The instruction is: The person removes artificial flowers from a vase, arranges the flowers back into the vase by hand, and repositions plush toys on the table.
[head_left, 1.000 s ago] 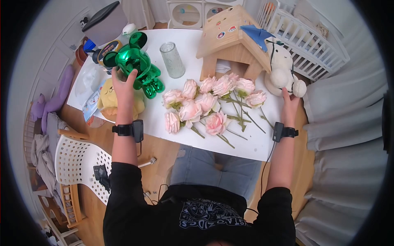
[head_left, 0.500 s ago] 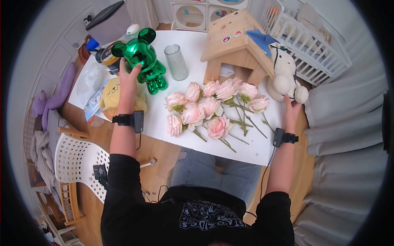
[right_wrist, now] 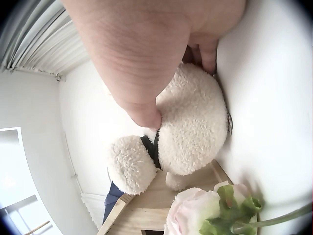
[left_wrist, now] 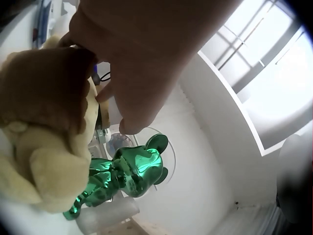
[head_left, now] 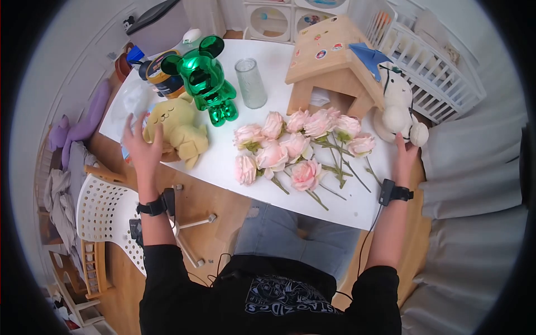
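Observation:
Beside the yellow plush [head_left: 181, 128], my left hand [head_left: 144, 146] has its fingers spread, the thumb near the plush's face. In the left wrist view the hand [left_wrist: 142, 54] is over the plush's brown part [left_wrist: 44, 88]; whether the fingertips touch it is unclear. The shiny green bear figure [head_left: 204, 81] stands upright behind the plush, untouched. At the table's right edge, my right hand [head_left: 404, 159] holds the lower part of a white plush [head_left: 396, 97]. Thumb and fingers of that hand [right_wrist: 142, 58] lie around its fluffy round part [right_wrist: 193, 120] in the right wrist view.
Pink roses [head_left: 306, 174] lie across the middle of the white table [head_left: 240, 192]. Behind them stand a glass vase [head_left: 251, 84] and a wooden house [head_left: 324, 56] with a blue star. A dark jar [head_left: 166, 75] is at the back left.
My left hand has let go of the green bear and moved left and nearer, to the yellow plush. The right hand stays at the white plush. The head view has shifted slightly.

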{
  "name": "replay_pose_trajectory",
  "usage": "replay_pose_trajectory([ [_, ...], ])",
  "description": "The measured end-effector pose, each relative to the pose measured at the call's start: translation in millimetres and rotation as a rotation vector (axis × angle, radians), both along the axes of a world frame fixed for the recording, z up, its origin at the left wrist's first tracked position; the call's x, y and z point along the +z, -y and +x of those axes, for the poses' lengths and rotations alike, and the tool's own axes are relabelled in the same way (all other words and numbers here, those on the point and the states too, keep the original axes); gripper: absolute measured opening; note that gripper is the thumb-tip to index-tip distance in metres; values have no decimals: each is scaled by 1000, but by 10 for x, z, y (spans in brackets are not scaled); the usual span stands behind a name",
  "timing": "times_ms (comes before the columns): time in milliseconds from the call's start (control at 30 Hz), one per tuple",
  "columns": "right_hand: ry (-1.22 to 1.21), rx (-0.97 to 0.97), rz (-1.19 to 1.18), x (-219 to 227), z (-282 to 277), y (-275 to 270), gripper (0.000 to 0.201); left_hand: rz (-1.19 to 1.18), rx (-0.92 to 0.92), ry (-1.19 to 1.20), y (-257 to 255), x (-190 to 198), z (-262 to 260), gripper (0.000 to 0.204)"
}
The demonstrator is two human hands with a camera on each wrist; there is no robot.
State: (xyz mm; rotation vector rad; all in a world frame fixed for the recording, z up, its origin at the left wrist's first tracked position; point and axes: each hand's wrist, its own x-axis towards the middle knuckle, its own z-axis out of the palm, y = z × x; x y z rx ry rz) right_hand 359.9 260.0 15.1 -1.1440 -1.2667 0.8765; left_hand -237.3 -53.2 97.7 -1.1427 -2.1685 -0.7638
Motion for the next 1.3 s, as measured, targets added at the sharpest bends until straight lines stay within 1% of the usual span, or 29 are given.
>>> replay_pose_trajectory([
  [33, 6, -13, 12, 26, -29, 4, 72, 3, 9, -1, 33, -193, -147, 52],
  [67, 5, -6, 16, 7, -37, -12, 72, -13, -97, 198, 47, -409, -274, 55],
  [100, -20, -3, 16, -33, -21, -26, 73, -29, -206, 398, 59, -519, -334, 57],
  [133, -43, -3, 15, -55, -6, -42, 73, -45, -185, 366, 42, -425, -83, 64],
  [167, -42, -5, 17, -59, -1, -43, 73, -43, -187, 367, 20, -436, 83, 64],
  [233, -51, -12, -1, -59, 10, -37, 74, -31, -61, 259, -14, -470, 332, 68],
  [300, -51, -14, 3, -67, 17, -37, 74, 1, -45, 288, -36, -487, 553, 72],
  [333, -51, -14, 6, -69, 20, -43, 74, -21, 10, 276, -36, -428, 702, 71],
  [367, -47, -14, 8, -88, 31, -60, 74, -43, 66, 264, -31, -401, 795, 71],
  [500, -79, -1, 32, -121, 42, -90, 74, -49, 52, 234, 10, -396, 905, 71],
  [567, -90, -14, 37, -104, 32, -75, 73, -15, 139, -7, 1, -261, 999, 63],
  [600, -98, -10, 20, -87, 33, -57, 72, -18, 135, -7, -1, -151, 1106, 63],
  [633, -107, -6, 8, -72, 33, -58, 71, 12, 24, -38, -44, 35, 1283, 59],
  [667, -107, -9, 9, -89, 42, -72, 71, 44, -88, -68, -99, 126, 1425, 55],
  [700, -137, -5, 10, -108, 44, -81, 69, 45, -90, -67, -174, 112, 1497, 55],
  [767, -164, -4, 20, -162, 75, -105, 68, -8, -592, 185, -402, 51, 1594, 53],
  [800, -183, -1, 17, -197, 89, -116, 67, -1, -598, 185, -558, -6, 1673, 53],
  [833, -201, -1, 16, -208, 116, -123, 65, 13, -648, 250, -743, -80, 1759, 53],
  [867, -214, 3, 26, -196, 102, -113, 62, 28, -701, 313, -919, -118, 1789, 54],
  [900, -213, -10, 34, -185, 103, -93, 62, 31, -715, 312, -1068, -116, 1770, 54],
  [967, -235, -20, -4, -199, 126, -97, 61, 41, -572, 218, -1341, -93, 1741, 58],
  [1000, -243, -20, -8, -215, 130, -111, 60, 70, -517, 120, -1460, -74, 1735, 63],
  [1033, -243, -30, -5, -204, 133, -115, 60, 70, -527, 119, -1540, 30, 1753, 63],
  [1100, -264, -15, 32, -195, 115, -105, 60, -24, -579, -103, -1659, 338, 1816, 65],
  [1133, -259, -28, 26, -189, 106, -107, 59, -29, -588, -104, -1746, 420, 1833, 65],
  [1200, -267, -21, 12, -152, 96, -79, 59, -145, -435, -128, -1886, 517, 1853, 61],
  [1233, -273, -10, 11, -139, 102, -91, 59, -145, -439, -131, -1951, 528, 1827, 61],
  [1300, -263, -12, 20, -152, 102, -103, 58, -416, -330, -38, -2057, 516, 1756, 57],
])
